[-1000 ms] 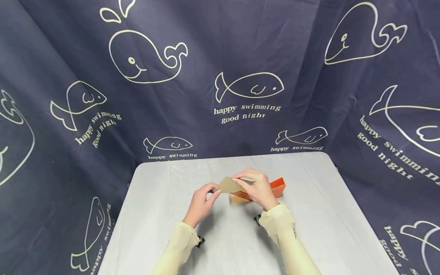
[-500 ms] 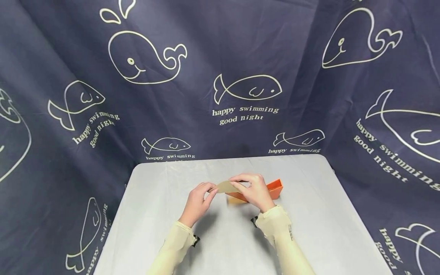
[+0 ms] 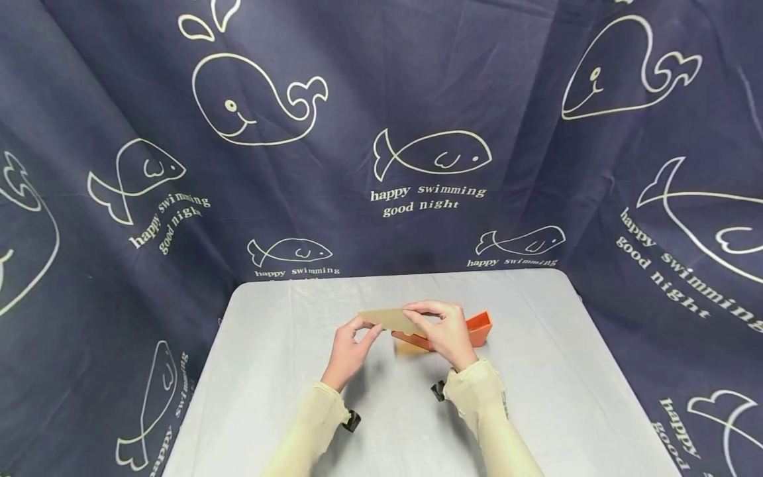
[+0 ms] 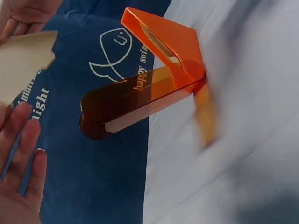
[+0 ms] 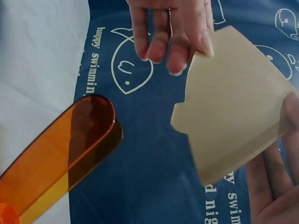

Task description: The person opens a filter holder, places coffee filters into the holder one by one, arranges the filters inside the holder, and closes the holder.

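A tan paper coffee filter [image 3: 387, 318] is held up above the table between both hands. My left hand [image 3: 347, 350] pinches one end, and my right hand [image 3: 446, 331] pinches the other. In the right wrist view the filter [image 5: 238, 98] lies flat and closed, with a small tab on one side and a crimped seam along another. Just past the right hand stands an orange holder [image 3: 480, 330], partly hidden by that hand. Its see-through amber lid [image 4: 124, 102] is swung out, and something pale shows inside the holder [image 4: 182, 42] in the left wrist view.
A white-covered table [image 3: 286, 311] lies beneath the hands, its rounded far corners near a dark blue curtain [image 3: 417, 86] printed with fish and whales. The curtain also surrounds the table at both sides. A black wrist camera [image 3: 438, 391] sits under the right sleeve.
The filter has tilted between the hands: it looked narrow and bent half a second ago and now shows a longer, flatter face. The hands moved only slightly; the holder stays in place.
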`<state>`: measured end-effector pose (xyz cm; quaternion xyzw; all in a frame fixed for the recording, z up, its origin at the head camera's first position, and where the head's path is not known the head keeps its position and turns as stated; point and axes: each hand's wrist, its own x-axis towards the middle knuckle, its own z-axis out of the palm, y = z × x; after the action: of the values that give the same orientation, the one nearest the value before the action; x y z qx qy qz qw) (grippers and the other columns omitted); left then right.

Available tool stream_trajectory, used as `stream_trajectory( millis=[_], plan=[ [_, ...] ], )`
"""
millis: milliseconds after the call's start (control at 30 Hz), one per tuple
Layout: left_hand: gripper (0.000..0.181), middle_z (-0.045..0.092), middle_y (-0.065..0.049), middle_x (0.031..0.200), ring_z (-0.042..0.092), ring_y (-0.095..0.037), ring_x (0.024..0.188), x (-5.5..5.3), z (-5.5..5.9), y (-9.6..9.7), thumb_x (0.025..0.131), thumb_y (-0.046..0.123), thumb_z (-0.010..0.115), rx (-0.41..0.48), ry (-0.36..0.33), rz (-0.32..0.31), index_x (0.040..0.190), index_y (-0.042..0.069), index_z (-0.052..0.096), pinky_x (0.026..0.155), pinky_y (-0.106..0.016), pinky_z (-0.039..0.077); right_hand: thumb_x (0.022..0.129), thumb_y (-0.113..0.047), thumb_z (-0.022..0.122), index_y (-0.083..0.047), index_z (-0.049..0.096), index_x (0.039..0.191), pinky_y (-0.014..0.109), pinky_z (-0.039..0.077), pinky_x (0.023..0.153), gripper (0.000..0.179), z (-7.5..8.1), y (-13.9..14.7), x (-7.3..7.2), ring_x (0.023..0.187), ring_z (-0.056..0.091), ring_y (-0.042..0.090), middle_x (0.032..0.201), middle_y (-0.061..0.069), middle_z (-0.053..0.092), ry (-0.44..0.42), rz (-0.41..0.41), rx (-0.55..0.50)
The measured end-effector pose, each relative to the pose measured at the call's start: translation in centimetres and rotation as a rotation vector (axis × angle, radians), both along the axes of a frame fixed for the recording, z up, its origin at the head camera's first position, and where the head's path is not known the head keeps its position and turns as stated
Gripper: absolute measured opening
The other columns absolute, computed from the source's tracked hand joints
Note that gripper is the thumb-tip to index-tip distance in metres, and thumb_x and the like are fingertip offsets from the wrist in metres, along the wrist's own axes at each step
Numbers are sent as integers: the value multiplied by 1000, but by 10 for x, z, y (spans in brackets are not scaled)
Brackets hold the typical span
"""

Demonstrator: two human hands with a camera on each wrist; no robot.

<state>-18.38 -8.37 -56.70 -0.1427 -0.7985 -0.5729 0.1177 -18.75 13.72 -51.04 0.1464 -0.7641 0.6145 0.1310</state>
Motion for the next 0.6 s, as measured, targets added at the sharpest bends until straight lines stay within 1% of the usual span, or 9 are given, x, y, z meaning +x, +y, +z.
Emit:
stream_trajectory(
  millis=[100, 200, 300, 400, 500, 600],
  plan=[
    [9, 78, 3, 96, 73, -15, 96, -1, -1, 0, 99, 23, 71, -38, 39, 25, 99, 15, 76, 91, -35, 56, 88, -21, 84, -22, 83, 99, 25, 58, 85, 11, -2, -1, 0, 88, 75, 9, 94, -5, 81, 14, 3, 20],
    [9, 77, 5, 93, 73, -15, 95, 1, -2, -3, 100, 24, 70, -122, 61, 36, 98, 16, 74, 87, -36, 57, 89, -22, 84, -21, 82, 102, 24, 57, 87, 13, -5, -1, 2, 89, 75, 8, 95, -6, 80, 50, 17, 53],
    [10, 76, 5, 93, 73, -14, 95, 4, -3, -7, 101, 26, 69, -228, 91, 41, 98, 17, 72, 85, -38, 58, 89, -18, 83, -19, 83, 101, 26, 58, 84, 12, -9, -2, 3, 88, 75, 9, 95, -7, 80, 107, 32, 87],
    [10, 75, 4, 95, 72, -14, 95, 5, -4, -9, 101, 27, 68, -290, 127, 43, 98, 18, 71, 83, -40, 58, 87, -11, 84, -16, 84, 98, 28, 60, 78, 12, -12, -2, 2, 85, 75, 9, 92, -7, 80, 154, 30, 126],
    [11, 75, 4, 95, 72, -15, 94, 3, -3, -9, 101, 27, 68, -285, 138, 41, 97, 17, 71, 84, -41, 58, 85, -8, 85, -17, 85, 96, 28, 61, 76, 14, -12, -2, 0, 83, 74, 8, 90, -8, 80, 168, 11, 154],
    [11, 75, 6, 96, 71, -15, 95, -1, -3, -8, 100, 28, 70, -231, 99, 24, 98, 18, 71, 86, -42, 58, 86, -10, 85, -18, 84, 96, 25, 60, 78, 12, -11, -2, -2, 84, 75, 8, 90, -8, 80, 167, -17, 146]
  ],
)
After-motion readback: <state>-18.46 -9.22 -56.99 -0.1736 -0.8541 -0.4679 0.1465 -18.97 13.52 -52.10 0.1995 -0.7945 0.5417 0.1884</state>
